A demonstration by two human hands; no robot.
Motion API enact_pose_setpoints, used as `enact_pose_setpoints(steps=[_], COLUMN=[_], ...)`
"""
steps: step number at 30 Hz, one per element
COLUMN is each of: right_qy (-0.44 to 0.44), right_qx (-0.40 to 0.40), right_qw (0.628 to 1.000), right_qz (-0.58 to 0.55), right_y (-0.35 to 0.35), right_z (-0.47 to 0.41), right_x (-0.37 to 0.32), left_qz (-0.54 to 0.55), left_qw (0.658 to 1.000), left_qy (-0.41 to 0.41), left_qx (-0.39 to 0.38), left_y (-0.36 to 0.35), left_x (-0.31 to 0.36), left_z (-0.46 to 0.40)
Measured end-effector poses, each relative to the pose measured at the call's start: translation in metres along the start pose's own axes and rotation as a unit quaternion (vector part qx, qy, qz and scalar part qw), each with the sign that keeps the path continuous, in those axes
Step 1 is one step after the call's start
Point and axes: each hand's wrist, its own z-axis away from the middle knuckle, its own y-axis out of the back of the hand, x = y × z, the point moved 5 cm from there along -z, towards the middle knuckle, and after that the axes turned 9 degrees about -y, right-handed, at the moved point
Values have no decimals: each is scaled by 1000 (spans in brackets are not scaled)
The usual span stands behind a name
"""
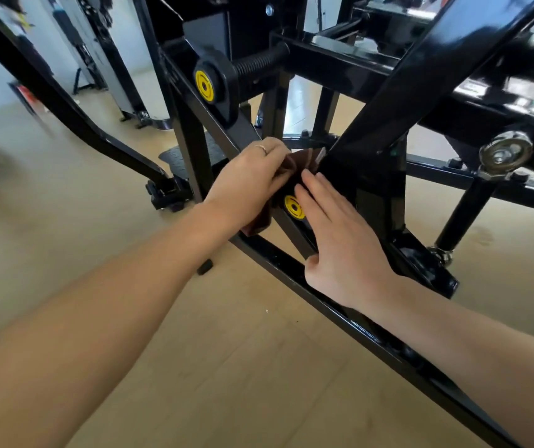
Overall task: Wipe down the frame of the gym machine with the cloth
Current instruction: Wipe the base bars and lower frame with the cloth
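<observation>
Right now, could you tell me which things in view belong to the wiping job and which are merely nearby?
Job:
brown cloth, in the left hand
black frame
right hand, flat on the frame

Merely nearby:
yellow caps
textured footplate
silver knob

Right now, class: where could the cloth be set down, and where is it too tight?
Free: bare floor between both forearms, below the low bar. Crowded: the joint by the yellow cap, where left hand, cloth and right hand meet.
</observation>
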Motion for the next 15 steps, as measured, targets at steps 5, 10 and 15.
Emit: enact_pose_setpoints(steps=[5,10,15], right_qy=[10,8,9], right_qx=[-8,-7,4], right_qw=[1000,1000,1000], right_qz=[-9,-3,11], right_y=[4,3,2], right_z=[1,1,1], right_x=[-2,-2,-2], left_qz=[-176,-134,19], left_qw=[978,989,992], left_qy=[-71,-13,-59], left_qx=[-85,-58,-105], left_y=[22,16,-3], left_x=[-47,-44,0], left_z=[-30,-31,-35])
